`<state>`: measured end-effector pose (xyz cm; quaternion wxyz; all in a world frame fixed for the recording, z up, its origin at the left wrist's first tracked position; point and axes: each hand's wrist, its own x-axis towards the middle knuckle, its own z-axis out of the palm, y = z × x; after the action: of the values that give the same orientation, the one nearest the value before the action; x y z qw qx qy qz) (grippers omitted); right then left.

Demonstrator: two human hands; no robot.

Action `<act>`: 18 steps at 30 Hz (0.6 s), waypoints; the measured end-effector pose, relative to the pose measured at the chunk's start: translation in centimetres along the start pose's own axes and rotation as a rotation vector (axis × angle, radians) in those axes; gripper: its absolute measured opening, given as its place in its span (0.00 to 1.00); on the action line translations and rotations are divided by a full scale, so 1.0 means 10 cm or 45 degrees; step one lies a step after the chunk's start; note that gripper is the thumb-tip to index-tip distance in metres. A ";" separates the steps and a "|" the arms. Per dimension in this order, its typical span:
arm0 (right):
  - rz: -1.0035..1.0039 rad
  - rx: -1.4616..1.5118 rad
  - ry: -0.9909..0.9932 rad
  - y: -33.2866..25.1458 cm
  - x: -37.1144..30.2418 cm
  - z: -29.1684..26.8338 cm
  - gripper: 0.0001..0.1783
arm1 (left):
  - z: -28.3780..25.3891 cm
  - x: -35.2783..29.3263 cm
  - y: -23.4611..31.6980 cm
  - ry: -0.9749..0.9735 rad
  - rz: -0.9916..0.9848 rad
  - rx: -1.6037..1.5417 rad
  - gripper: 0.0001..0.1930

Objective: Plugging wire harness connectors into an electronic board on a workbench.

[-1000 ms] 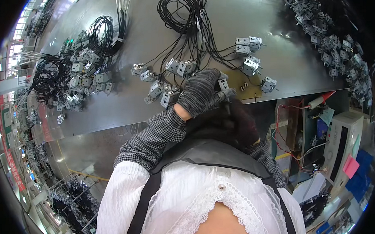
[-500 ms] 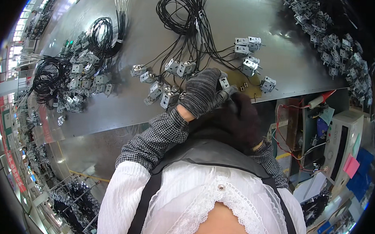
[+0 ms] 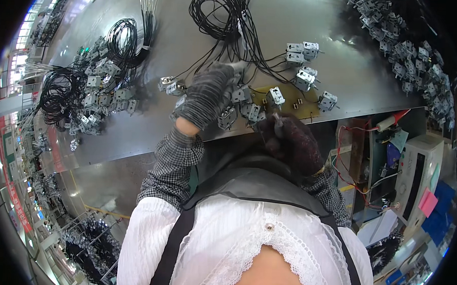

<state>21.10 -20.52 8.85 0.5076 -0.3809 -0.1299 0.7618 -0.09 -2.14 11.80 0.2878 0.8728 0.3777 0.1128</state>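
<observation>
My left hand (image 3: 207,97), in a grey striped glove, is smeared by motion over a cluster of small boxy metal switch units (image 3: 251,111) with black wires. Its fingertips reach toward the wires (image 3: 239,41), and whether they grip anything is unclear. At the table's front edge, my right hand (image 3: 296,140), in a dark maroon glove, has its fingers drawn together. A small greyish tip shows at those fingers, too unclear to name. Just beyond them a metal unit (image 3: 275,96) rests on a brownish plate (image 3: 292,94), beside small brass-coloured pins (image 3: 297,103).
More units (image 3: 305,78) lie right of the wires. Wired bundles (image 3: 95,88) fill the table's left, and a pile of units (image 3: 415,64) covers its far right. Below the right edge stand a boxy instrument (image 3: 416,171), red leads (image 3: 340,157) and a red-tipped probe (image 3: 392,120).
My left hand has moved left, away from the right hand and the plate. A unit now shows on the plate, and several units have shifted right with their wires.
</observation>
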 end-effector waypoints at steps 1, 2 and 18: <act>-0.030 -0.075 0.133 -0.12 -0.02 0.18 0.23 | 0.05 0.02 -0.09 0.130 0.076 -0.157 0.27; -0.061 -0.151 0.266 -0.19 -0.02 0.28 0.22 | 0.09 0.02 -0.16 0.260 0.153 -0.314 0.26; -0.792 -1.303 0.532 -0.30 0.38 -0.32 0.18 | 0.99 0.18 0.37 0.386 0.367 0.000 0.28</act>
<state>24.72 -16.44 6.72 0.4734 -0.6605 -0.4805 0.3297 7.46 -7.01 5.89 0.2084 0.8910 0.2878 0.2828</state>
